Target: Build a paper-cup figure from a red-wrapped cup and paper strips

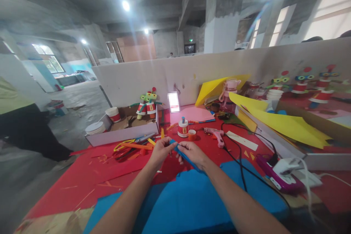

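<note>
Between both hands is a narrow blue strip, its material hard to make out. My left hand pinches its upper left end between thumb and fingers. My right hand grips it just beside, and the rest of the strip slants down to the right under that hand. Just beyond my hands stands a small red and white craft figure with coiled arms and a blue piece on top. An orange ring-shaped piece sits beside it. A larger blue sheet lies beneath my forearms.
A pink glue gun with a black cord lies to the right, near a purple power strip. Yellow-handled scissors and orange strips are on the left. Finished-looking figures stand in a white box. Yellow sheets overhang another box.
</note>
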### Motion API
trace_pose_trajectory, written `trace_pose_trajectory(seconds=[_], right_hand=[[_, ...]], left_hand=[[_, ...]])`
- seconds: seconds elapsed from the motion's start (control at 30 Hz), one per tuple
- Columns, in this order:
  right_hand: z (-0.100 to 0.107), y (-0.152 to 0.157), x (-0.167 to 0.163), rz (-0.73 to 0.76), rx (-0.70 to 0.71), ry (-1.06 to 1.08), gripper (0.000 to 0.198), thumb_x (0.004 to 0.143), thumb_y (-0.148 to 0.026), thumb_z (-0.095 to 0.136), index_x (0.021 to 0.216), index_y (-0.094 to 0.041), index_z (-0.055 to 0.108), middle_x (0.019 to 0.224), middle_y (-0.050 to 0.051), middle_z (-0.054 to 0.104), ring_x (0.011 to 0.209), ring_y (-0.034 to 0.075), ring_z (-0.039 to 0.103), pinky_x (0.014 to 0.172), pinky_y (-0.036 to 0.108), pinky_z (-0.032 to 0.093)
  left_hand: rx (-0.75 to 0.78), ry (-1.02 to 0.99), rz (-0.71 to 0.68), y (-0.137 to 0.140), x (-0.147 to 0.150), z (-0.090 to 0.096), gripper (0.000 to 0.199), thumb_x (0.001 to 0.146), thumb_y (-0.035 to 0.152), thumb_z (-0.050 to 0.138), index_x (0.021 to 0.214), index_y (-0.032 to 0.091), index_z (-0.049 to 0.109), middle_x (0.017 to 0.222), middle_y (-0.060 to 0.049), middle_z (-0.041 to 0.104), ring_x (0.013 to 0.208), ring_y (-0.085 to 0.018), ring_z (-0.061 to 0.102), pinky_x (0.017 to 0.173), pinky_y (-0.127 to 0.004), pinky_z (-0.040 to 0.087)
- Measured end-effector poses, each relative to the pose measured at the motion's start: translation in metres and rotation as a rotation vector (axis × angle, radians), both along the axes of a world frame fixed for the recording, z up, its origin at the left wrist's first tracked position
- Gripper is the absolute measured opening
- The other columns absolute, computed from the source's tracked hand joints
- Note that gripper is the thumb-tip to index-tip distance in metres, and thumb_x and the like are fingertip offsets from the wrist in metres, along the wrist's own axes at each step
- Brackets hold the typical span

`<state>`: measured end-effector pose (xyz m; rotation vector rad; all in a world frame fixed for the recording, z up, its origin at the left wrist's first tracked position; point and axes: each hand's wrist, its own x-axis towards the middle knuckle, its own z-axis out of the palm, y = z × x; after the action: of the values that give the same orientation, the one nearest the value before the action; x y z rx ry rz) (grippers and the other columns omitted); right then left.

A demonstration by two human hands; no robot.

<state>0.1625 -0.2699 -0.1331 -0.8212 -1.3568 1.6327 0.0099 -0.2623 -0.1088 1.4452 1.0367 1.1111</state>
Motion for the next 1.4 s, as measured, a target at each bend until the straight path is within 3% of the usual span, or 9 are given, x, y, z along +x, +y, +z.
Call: trace_pose_trajectory(seconds=[0.2, 0.43, 0.53, 0.67, 0.8, 0.9, 1.1, 1.23, 1.4], right_hand=[[0.000, 0.001, 0.004, -0.025, -0.084, -0.087, 0.031, 0.083, -0.050, 0.057, 0.081, -0.019, 0.050, 0.057, -0.008, 0.049, 0.035, 0.002, 0.035, 0.034, 0.014, 0.026], [-0.001, -0.001, 0.009, 0.047, 0.017, -0.183, 0.034, 0.087, -0.054, 0.051, 0.084, -0.020, 0.050, 0.061, -0.007, 0.049, 0.039, 0.003, 0.031, 0.035, 0.014, 0.019], [0.001, -0.001, 0.009, 0.002, 0.066, -0.215, 0.037, 0.088, -0.054, 0.047, 0.085, -0.019, 0.055, 0.059, -0.006, 0.048, 0.039, 0.004, 0.032, 0.036, 0.015, 0.020], [0.002, 0.001, 0.010, -0.088, 0.023, -0.255, 0.041, 0.091, -0.054, 0.041, 0.085, -0.017, 0.057, 0.052, -0.007, 0.044, 0.036, 0.005, 0.030, 0.035, 0.016, 0.020], [0.001, 0.004, 0.010, -0.102, 0.053, -0.253, 0.040, 0.089, -0.055, 0.045, 0.089, -0.017, 0.058, 0.049, -0.008, 0.044, 0.034, 0.004, 0.028, 0.034, 0.017, 0.020], [-0.003, 0.007, 0.009, -0.097, 0.083, -0.208, 0.036, 0.087, -0.052, 0.049, 0.088, -0.017, 0.058, 0.048, -0.009, 0.045, 0.034, 0.004, 0.029, 0.035, 0.016, 0.020], [-0.014, 0.013, 0.004, -0.059, 0.049, -0.104, 0.028, 0.081, -0.045, 0.056, 0.085, -0.018, 0.050, 0.070, -0.001, 0.064, 0.041, 0.006, 0.049, 0.040, 0.018, 0.037], [-0.014, 0.012, 0.003, -0.069, 0.054, -0.069, 0.022, 0.079, -0.038, 0.059, 0.082, -0.018, 0.051, 0.076, -0.001, 0.065, 0.048, 0.006, 0.053, 0.045, 0.018, 0.041], [-0.009, 0.010, 0.004, -0.099, 0.077, -0.076, 0.019, 0.079, -0.036, 0.057, 0.082, -0.018, 0.052, 0.070, -0.002, 0.061, 0.042, 0.004, 0.039, 0.038, 0.016, 0.027]], left_hand=[[-0.010, -0.073, -0.143, -0.006, 0.004, 0.001, 0.043, 0.066, 0.037, 0.078, 0.097, 0.017, 0.058, 0.068, 0.004, 0.060, 0.052, -0.009, 0.054, 0.049, -0.020, 0.045], [0.041, 0.128, -0.077, 0.009, -0.008, -0.005, 0.032, 0.074, 0.047, 0.066, 0.071, 0.015, 0.057, 0.055, 0.003, 0.055, 0.044, -0.009, 0.047, 0.045, -0.021, 0.039], [0.189, 0.399, 0.136, 0.019, -0.036, 0.008, 0.026, 0.082, 0.041, 0.057, 0.076, 0.016, 0.062, 0.055, 0.002, 0.057, 0.049, -0.012, 0.051, 0.051, -0.022, 0.039], [0.361, 1.011, 0.477, 0.027, -0.076, 0.024, 0.017, 0.083, 0.027, 0.055, 0.083, 0.020, 0.070, 0.077, -0.004, 0.070, 0.072, -0.018, 0.062, 0.064, -0.025, 0.040], [0.402, 1.282, 0.320, 0.028, -0.095, 0.030, 0.020, 0.083, 0.021, 0.053, 0.085, 0.021, 0.073, 0.088, -0.006, 0.072, 0.088, -0.022, 0.062, 0.074, -0.027, 0.041], [0.438, 1.398, 0.351, 0.025, -0.107, 0.036, 0.022, 0.084, 0.022, 0.051, 0.084, 0.021, 0.073, 0.089, -0.008, 0.071, 0.093, -0.024, 0.059, 0.078, -0.030, 0.041], [0.250, 1.497, 0.236, 0.023, -0.128, 0.037, 0.017, 0.079, 0.024, 0.058, 0.081, 0.024, 0.075, 0.092, -0.007, 0.071, 0.096, -0.028, 0.058, 0.077, -0.034, 0.040], [0.314, 1.468, 0.212, 0.025, -0.113, 0.031, 0.020, 0.080, 0.022, 0.056, 0.088, 0.025, 0.075, 0.097, -0.008, 0.069, 0.100, -0.028, 0.056, 0.080, -0.035, 0.040], [0.449, 1.385, 0.084, 0.025, -0.084, 0.023, 0.022, 0.080, 0.019, 0.057, 0.091, 0.027, 0.074, 0.099, -0.007, 0.066, 0.100, -0.026, 0.054, 0.086, -0.038, 0.039]])
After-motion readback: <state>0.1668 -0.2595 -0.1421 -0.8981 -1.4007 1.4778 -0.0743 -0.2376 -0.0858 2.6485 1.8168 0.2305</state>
